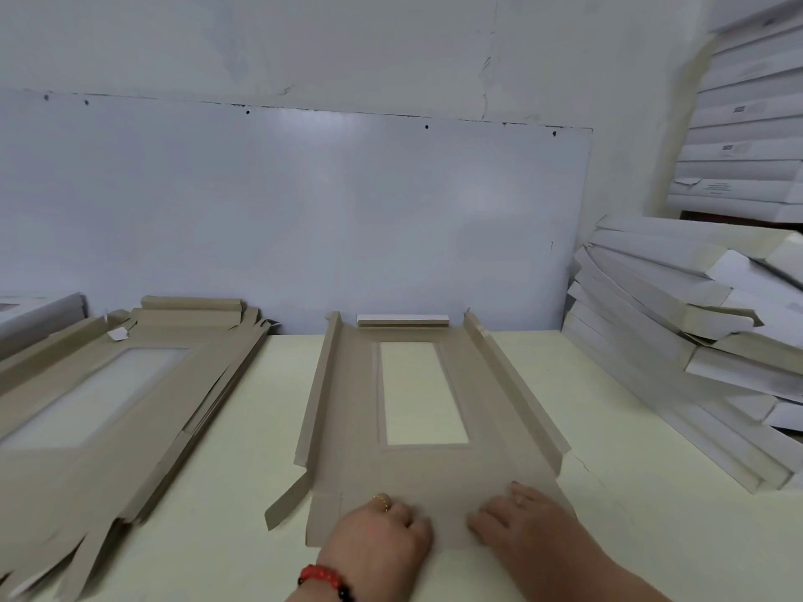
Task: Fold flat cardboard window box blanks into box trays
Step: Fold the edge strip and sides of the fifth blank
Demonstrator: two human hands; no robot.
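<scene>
Wall: pale grey-white plaster point(304, 36) fills the upper half of the view, cracked near its top right; it rises straight behind the window box blank.
Panel: a smooth bluish-white board point(282, 210) is fixed to the wall with dark screw heads along its top edge, directly beyond the blank's far end.
Table: a cream-yellow top point(608, 427) carries the blank at its middle and runs back to the panel.
Stack of blanks: a brown flat pile point(121, 406) with a clear window lies left of the blank, apart from it, its near end splayed toward the table's edge.
Folded trays: white and tan trays point(695, 341) lean in a loose heap right of the blank; more white ones point(747, 136) stand piled higher, behind and right.
Window box blank: brown card point(417, 467), window toward the far end, both long side flaps raised, far end flap folded up.
Left hand: point(382, 536) rests knuckles-up on the blank's near end, fingers curled under and pressing; a ring and a red bead bracelet point(321, 577) show.
Right hand: point(521, 523) lies beside the left on the same near end, fingers bent down against the card.
Grip: cannot tell whether either hand pinches the edge.
</scene>
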